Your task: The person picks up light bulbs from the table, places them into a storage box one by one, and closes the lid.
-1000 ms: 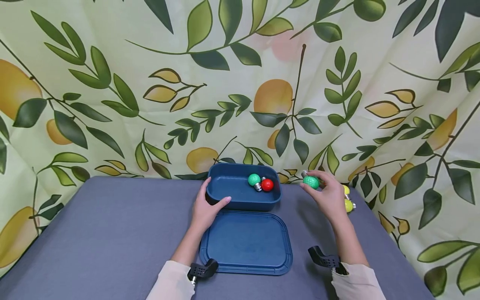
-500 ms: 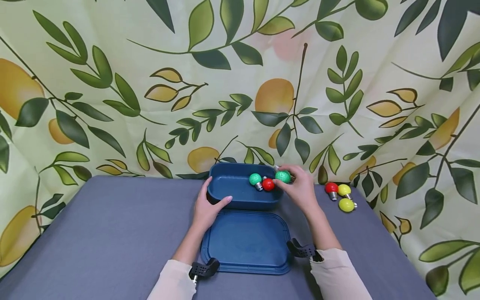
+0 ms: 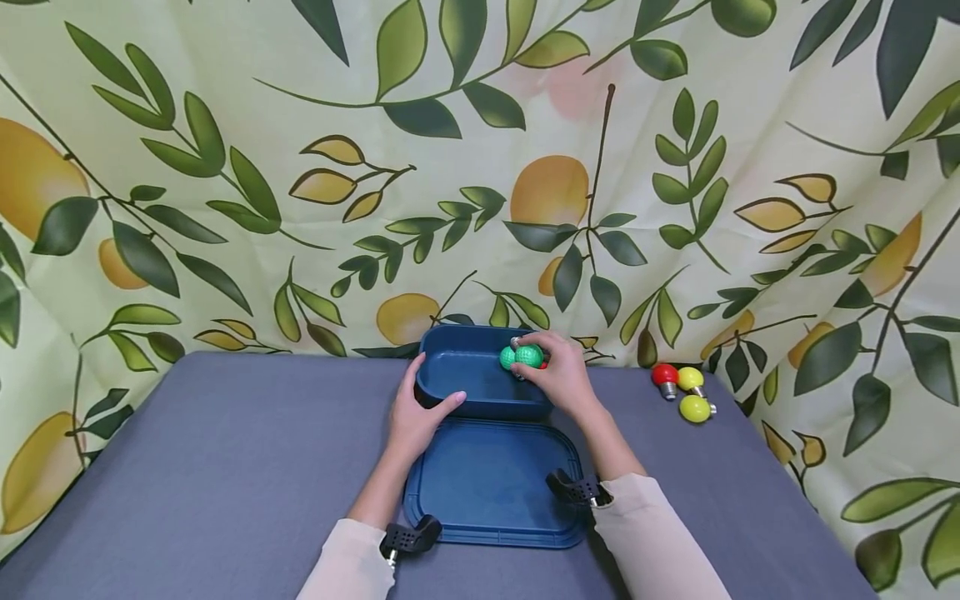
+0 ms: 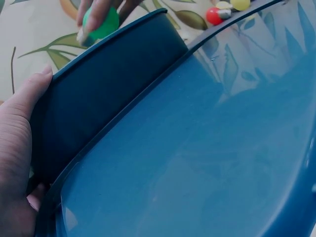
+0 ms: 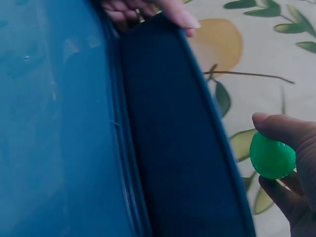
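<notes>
My right hand [image 3: 564, 377] pinches a green light bulb [image 3: 529, 356] between thumb and fingers, over the right part of a dark blue box [image 3: 480, 408]. In the right wrist view the bulb [image 5: 271, 155] shows above the level of the box's rim. A second green bulb [image 3: 507, 358] lies inside the box, partly covered by the held one. Only a sliver of a red bulb [image 3: 544, 365] shows behind my fingers. At the box's left end my left hand [image 3: 417, 414] grips it, thumb along the front wall and fingers around the side.
A blue lid [image 3: 495, 483] lies flat on the grey-blue tabletop [image 3: 247, 475], directly in front of the box. To the right rest a red bulb [image 3: 664, 377] and two yellow bulbs [image 3: 695, 408]. A leaf-patterned curtain [image 3: 465, 167] hangs close behind the box.
My right hand has carried the green bulb leftward, from beside the box to above its inside. The bulbs on the right have come into full view. My left hand has kept its hold on the box.
</notes>
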`<move>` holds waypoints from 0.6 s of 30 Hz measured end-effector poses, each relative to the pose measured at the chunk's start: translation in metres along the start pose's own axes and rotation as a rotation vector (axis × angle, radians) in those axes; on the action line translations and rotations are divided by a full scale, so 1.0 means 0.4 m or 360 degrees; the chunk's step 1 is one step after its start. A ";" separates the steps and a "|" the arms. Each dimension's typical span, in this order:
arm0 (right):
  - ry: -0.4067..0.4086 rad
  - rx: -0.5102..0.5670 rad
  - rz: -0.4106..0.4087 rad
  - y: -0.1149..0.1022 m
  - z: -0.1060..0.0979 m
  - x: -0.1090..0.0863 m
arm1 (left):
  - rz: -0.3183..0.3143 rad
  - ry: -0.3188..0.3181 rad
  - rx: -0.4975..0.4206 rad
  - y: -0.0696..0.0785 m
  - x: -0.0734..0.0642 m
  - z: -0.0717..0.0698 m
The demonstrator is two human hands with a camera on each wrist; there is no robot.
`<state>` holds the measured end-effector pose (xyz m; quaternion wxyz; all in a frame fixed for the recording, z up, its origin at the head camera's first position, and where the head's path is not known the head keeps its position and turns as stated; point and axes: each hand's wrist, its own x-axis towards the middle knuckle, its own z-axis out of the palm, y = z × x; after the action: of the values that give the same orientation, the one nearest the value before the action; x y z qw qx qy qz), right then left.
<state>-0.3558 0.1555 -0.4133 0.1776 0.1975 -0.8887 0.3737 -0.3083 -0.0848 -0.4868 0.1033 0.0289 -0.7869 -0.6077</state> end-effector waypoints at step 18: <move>-0.0208 -0.0141 0.0084 -0.018 0.099 0.054 | -0.0011 0.0002 0.0032 -0.001 0.000 -0.002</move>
<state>-0.3774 0.1170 -0.4251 0.1179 0.1898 -0.9190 0.3249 -0.3080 -0.0854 -0.4868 0.1015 0.0330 -0.7928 -0.6001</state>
